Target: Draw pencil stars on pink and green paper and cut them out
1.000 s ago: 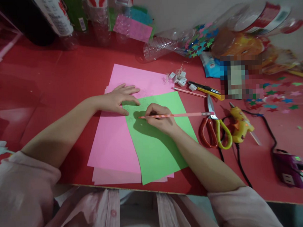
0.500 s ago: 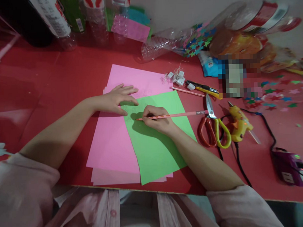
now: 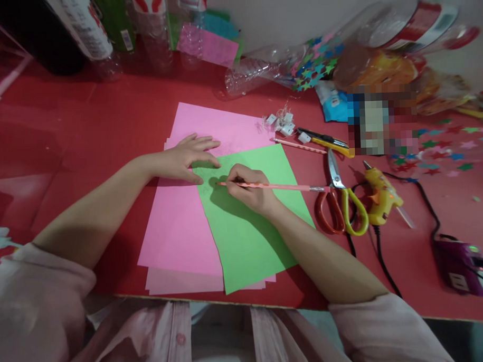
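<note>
My right hand (image 3: 250,190) is closed around a pink patterned pencil (image 3: 287,187), its tip at the upper left part of a green paper sheet (image 3: 251,244). Faint grey marks show on the green near the tip. With fingers spread, my left hand (image 3: 191,159) lies flat across the green sheet's upper left corner and the pink paper (image 3: 175,225) underneath. More pink sheets stick out below that one. To the right of the papers are red-and-yellow-handled scissors (image 3: 339,198) and a second pencil (image 3: 299,145).
Right of the scissors lie a yellow glue gun (image 3: 382,197) with a black cord and a purple power block (image 3: 462,265). A yellow utility knife (image 3: 327,141), small white tags (image 3: 283,122) and scattered paper stars (image 3: 442,147) sit further back. Plastic bottles (image 3: 153,41) line the wall.
My right hand has shifted slightly upward, and the pencil's tip is a little higher on the green sheet, its eraser end lower. My left hand stays in place.
</note>
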Tool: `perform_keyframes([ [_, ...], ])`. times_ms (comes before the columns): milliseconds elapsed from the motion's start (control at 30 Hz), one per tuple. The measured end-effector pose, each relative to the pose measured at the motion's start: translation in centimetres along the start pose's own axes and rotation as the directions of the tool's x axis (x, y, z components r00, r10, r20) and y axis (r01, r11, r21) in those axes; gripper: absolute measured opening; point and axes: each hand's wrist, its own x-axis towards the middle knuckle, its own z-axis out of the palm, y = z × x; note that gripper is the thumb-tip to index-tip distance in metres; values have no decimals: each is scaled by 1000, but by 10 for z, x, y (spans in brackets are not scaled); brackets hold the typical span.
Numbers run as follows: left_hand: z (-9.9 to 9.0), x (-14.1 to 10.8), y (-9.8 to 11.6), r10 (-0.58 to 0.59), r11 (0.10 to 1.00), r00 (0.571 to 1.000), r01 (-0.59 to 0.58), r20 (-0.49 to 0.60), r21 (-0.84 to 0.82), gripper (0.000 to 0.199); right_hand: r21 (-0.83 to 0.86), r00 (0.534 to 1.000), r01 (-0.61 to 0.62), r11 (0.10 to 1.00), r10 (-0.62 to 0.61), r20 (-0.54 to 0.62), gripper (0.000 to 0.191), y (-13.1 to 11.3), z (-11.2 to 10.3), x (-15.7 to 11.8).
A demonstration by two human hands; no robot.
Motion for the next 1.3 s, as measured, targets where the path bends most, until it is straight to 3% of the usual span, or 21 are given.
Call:
perform_keyframes([
  [1300, 0, 0, 0, 7, 1000, 1000, -7, -12, -6, 51, -20, 1000, -19, 1000, 19, -15, 13, 0, 0, 0],
])
